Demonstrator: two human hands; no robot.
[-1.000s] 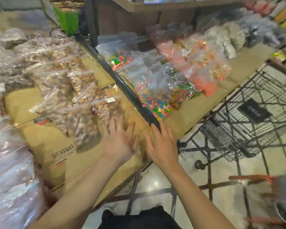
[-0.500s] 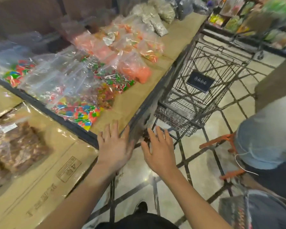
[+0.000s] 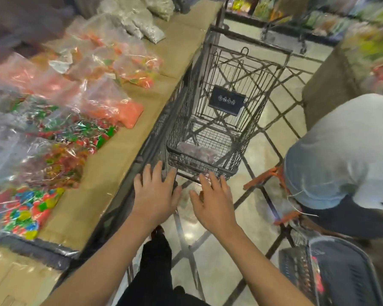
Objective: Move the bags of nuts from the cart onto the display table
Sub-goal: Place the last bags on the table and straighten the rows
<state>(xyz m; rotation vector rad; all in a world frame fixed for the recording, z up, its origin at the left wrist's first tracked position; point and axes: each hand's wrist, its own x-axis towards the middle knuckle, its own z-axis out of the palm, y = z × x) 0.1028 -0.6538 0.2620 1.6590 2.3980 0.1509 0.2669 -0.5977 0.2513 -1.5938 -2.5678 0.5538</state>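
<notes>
Nearest the camera, the bare left hand (image 3: 156,195) and bare right hand (image 3: 215,200) hang spread and empty before the dark wire shopping cart (image 3: 226,111). One blurry clear bag (image 3: 197,151), probably nuts, lies on its floor. Further left, the brown cardboard-covered worktop (image 3: 128,138) carries candy bags, so little seems left.

one wire cart (image 3: 226,111), one bag (image 3: 197,152) in it, two hands, many candy bags (image 3: 53,120) on one table (image 3: 111,155).
</notes>
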